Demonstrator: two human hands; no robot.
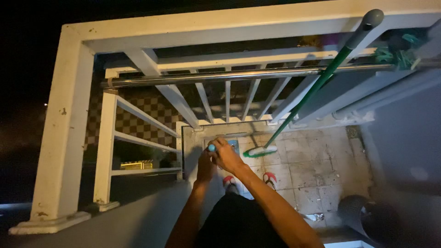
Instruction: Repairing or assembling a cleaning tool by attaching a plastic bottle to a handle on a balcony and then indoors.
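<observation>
Down at my feet, I am looking over a small balcony floor [317, 170] of worn, stained tiles. My right hand [226, 156] is closing its fingers around a thin handle with a light blue tip [212, 148], and my left hand [204, 166] is sitting just below it, touching the same handle, though I cannot tell how firmly that one is gripping because the right hand is covering most of it. The handle is running straight down from my hands toward the floor, so I am seeing little of it beyond the blue end. Just beside my hands, a green-handled broom [317, 89] is leaning against the white railing [229, 98], its pale head [260, 151] resting on the tiles. My red and white sandals [270, 178] are standing on the floor below my hands. A dark round bin [356, 211] is sitting near the lower right corner.
</observation>
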